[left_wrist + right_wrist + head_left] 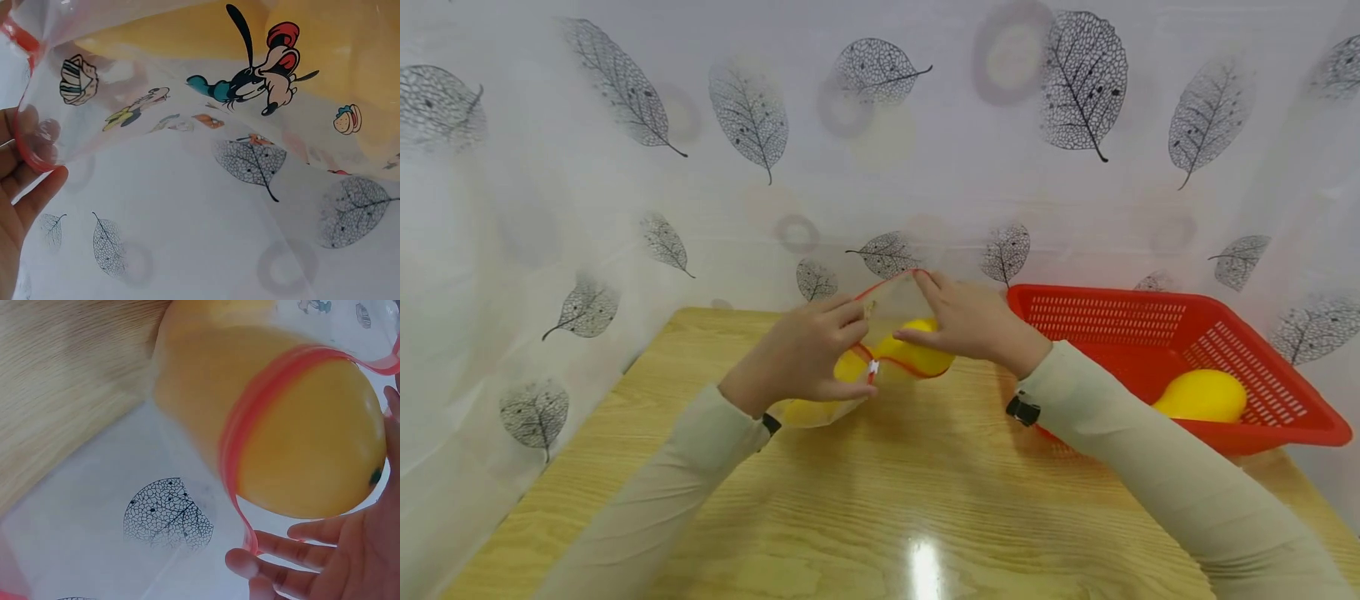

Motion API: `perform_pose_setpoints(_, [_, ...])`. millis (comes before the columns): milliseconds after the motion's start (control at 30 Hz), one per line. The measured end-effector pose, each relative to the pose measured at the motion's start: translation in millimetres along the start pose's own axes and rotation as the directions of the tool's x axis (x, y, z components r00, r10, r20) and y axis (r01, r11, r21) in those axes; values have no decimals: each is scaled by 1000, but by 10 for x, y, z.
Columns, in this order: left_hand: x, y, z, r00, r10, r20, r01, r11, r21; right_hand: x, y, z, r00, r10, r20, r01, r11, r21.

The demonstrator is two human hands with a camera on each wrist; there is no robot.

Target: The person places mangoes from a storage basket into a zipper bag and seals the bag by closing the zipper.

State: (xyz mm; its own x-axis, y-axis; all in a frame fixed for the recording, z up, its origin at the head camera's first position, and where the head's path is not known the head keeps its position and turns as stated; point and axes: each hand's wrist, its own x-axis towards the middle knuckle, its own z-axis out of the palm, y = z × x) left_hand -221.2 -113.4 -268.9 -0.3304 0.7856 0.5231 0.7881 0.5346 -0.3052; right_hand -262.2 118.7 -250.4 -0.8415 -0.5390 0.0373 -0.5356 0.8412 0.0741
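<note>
A clear, red-rimmed bag [250, 87] gapes around a protruding yellow fruit [312, 437].

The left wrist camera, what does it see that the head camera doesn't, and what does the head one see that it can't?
Only the left wrist view clearly shows cartoon prints: a dog-like face and a little burger.

Only the head view shows the red basket, the yellow thing in it, the wooden table, the right hand and both sleeves.

Both show the left hand, the red-edged see-through bag, something yellow inside it, and the leaf-patterned sheet.
</note>
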Motion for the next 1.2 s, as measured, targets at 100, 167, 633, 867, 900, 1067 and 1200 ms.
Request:
perform_pose_setpoints(100, [-5, 11, 8, 1000, -6, -10, 6, 1000, 13, -11, -6, 11, 1000, -9, 15, 9, 1000, -21])
perform_pose_setpoints(167, [-12, 16, 12, 1000, -9, -17, 9, 1000, 19, -20, -1, 30, 999, -20, 25, 20, 1000, -3])
perform_pose_setpoints(633, [27, 24, -21, 998, 46, -33, -45, 999, 13, 6, -71, 275, 995, -42, -87, 55, 987, 153])
perform_pose_setpoints(867, [7, 46, -44, 998, 53, -45, -55, 998, -37, 15, -34, 215, 997, -24, -74, 31, 995, 96])
perform_pose_setpoints(900, [1, 51, -43, 997, 54, -48, -56, 998, -42, 12, -15, 195, 998, -28, -60, 33, 995, 94])
perform_pose_setpoints(1067, [-13, 73, -33, 996, 59, -69, -62, 997, -40, 8, 66, 118, 997, -68, 20, 66, 992, 110])
perform_pose_setpoints(1200, [-11, 85, -16, 994, 69, -81, -71, 997, -28, 4, 83, 108, 996, -84, 26, 81, 988, 128])
